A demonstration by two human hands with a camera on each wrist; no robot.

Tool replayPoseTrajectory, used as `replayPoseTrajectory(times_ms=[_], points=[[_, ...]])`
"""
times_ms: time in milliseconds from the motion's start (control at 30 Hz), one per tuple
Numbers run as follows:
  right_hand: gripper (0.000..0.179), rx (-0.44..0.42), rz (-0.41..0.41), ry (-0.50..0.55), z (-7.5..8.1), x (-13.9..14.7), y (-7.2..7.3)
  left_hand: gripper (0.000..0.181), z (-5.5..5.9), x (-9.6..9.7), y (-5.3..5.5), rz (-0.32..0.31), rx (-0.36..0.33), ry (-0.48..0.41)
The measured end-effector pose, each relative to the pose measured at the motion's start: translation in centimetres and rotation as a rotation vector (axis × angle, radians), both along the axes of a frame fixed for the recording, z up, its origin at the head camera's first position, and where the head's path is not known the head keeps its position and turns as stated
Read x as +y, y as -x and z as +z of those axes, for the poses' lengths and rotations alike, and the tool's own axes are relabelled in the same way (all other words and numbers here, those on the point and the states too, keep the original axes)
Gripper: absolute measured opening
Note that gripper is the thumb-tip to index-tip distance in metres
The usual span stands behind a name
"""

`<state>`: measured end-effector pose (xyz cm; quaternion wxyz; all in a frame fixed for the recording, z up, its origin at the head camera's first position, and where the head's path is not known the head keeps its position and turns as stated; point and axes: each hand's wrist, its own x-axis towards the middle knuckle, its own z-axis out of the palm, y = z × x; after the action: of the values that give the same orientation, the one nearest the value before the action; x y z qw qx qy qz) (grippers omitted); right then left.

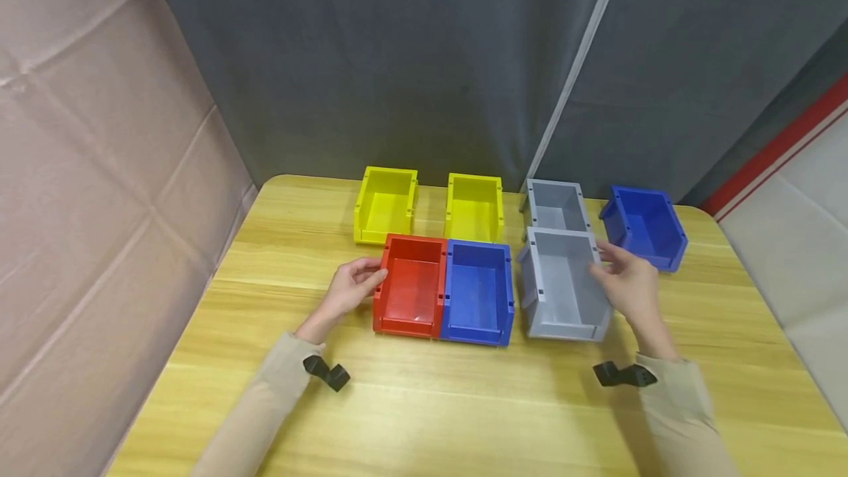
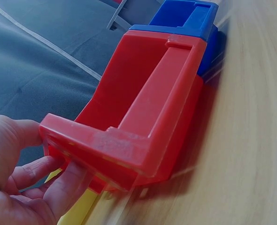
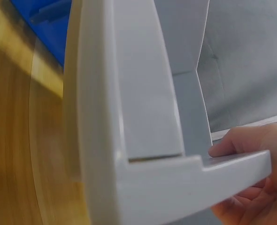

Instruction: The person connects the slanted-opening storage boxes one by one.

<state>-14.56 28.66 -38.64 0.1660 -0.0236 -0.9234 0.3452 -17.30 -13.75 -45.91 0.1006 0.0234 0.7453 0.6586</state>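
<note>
Pinching front gray bin in right hand and red bin in left hand, both inboard of the back edge of the table, I'd keep gray level while steadying red against the adjoining blue bin.

Lies upright just right of the left hand, pinched at the left wall: a red bin of glossy plastic, top open, lowered front edge toward the person, pale scuffs near the rim corner closest to the fingers. Stands open side up just left of the right hand, gripped at the right wall between thumb inside and fingers outside: a grey bin, similarly shaped, low front also toward the person, well apart from the left hand.
</note>
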Motion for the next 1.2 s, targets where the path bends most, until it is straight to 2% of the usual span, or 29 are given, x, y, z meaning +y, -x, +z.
replayPoseTrajectory(times_ms=[367, 667, 833, 1067, 1200], points=[[0.038, 0.028, 0.029, -0.003, -0.3, -0.9, 0.4, 0.035, 0.0, 0.1, 0.0, 0.007, -0.008, -0.002], [0.039, -0.041, 0.028, 0.0, -0.1, -1.2, 0.3, 0.036, 0.0, 0.1, 0.0, 0.005, 0.013, 0.0], [0.037, -0.05, 0.031, -0.021, -0.2, -1.2, 0.3, 0.035, 0.1, 0.1, 0.0, 0.009, -0.001, -0.004], [0.034, 0.005, 0.059, -0.043, -0.4, -1.1, 0.3, 0.035, 0.2, 0.1, -0.1, 0.006, -0.003, 0.005], [0.036, 0.084, 0.055, -0.132, -0.3, -1.6, 0.2, 0.034, 0.2, 0.1, 0.0, 0.006, -0.001, 0.012]])
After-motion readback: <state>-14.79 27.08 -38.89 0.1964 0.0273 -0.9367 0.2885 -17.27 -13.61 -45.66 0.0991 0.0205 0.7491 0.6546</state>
